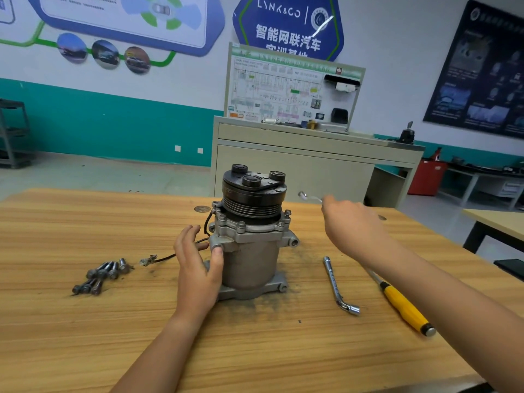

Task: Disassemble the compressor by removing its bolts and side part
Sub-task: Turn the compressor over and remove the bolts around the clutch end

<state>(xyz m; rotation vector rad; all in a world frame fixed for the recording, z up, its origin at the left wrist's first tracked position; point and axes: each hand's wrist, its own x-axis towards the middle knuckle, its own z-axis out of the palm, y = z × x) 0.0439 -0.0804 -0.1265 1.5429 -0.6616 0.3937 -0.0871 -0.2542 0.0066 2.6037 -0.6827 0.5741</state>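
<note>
compressor (251,251) upright, left grip (198,262) touching, right grip (351,225) beside holding wrench (309,197)

Workshop surroundings beyond the wooden table (85,336).
Far centre: a grey cabinet (297,165) carrying an upright wiring-diagram board (283,92), below a blue hexagonal wall sign (289,26). Far right: a dark poster (482,72) on the wall and a red cabinet (428,177) on the floor. Far left: a grey metal rack (14,131) against the teal wall band (113,123).
</note>
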